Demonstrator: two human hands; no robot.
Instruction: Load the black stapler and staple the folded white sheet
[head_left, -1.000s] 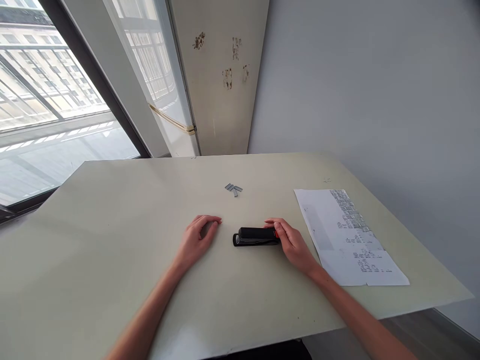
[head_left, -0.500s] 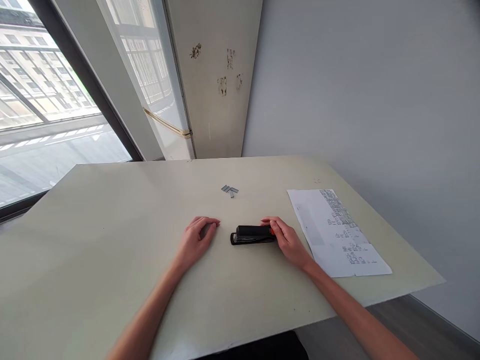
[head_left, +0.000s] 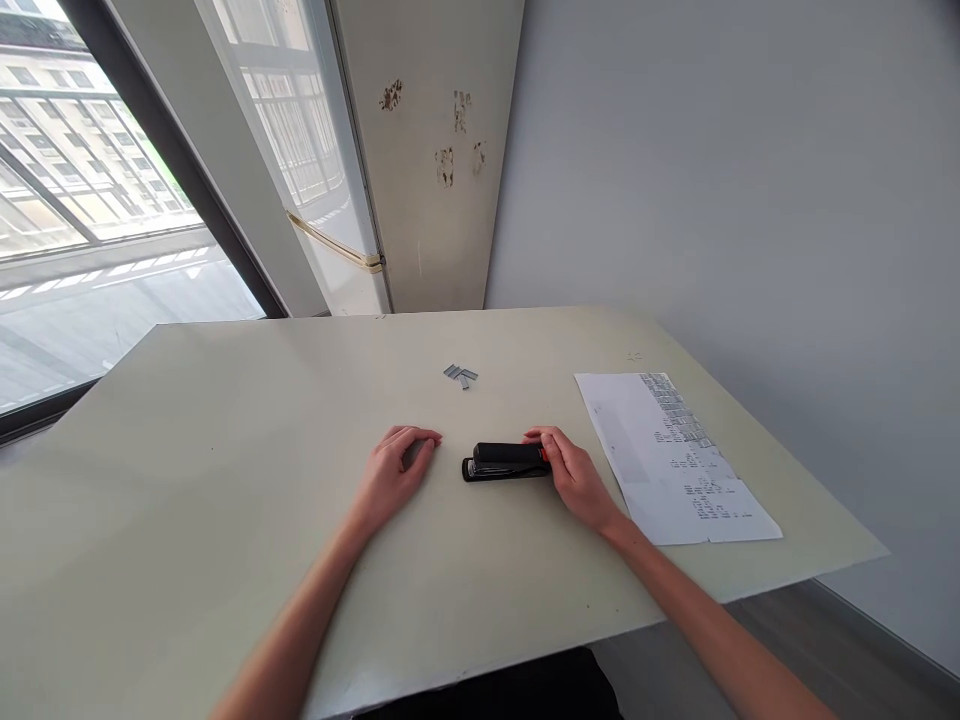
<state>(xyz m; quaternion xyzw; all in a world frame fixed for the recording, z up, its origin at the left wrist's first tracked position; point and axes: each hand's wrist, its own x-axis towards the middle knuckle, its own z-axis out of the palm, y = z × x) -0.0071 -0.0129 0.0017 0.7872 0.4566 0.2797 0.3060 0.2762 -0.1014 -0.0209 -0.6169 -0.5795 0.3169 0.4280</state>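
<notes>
A black stapler point(head_left: 508, 462) lies on the table, its front end pointing left and a bit of red showing at its rear. My right hand point(head_left: 571, 472) grips that rear end, thumb on the near side and fingers on the far side. Left of the stapler, apart from it, my left hand point(head_left: 396, 468) rests on the tabletop with its fingers loosely curled together and the thumb close to them. Nothing shows in it. Beyond both hands lie several grey strips of staples point(head_left: 460, 375) in a small overlapping cluster.
A printed sheet of paper point(head_left: 630, 440) lies on the pale table point(head_left: 225, 520), right of my right hand. Behind the table stands a white fridge point(head_left: 442, 240). A grey wall point(head_left: 712, 180) borders the right side, a window point(head_left: 90, 200) the left.
Both hands and the stapler keep their places on the table. The whole view has shifted very slightly, with the table's things a little higher in the picture.
</notes>
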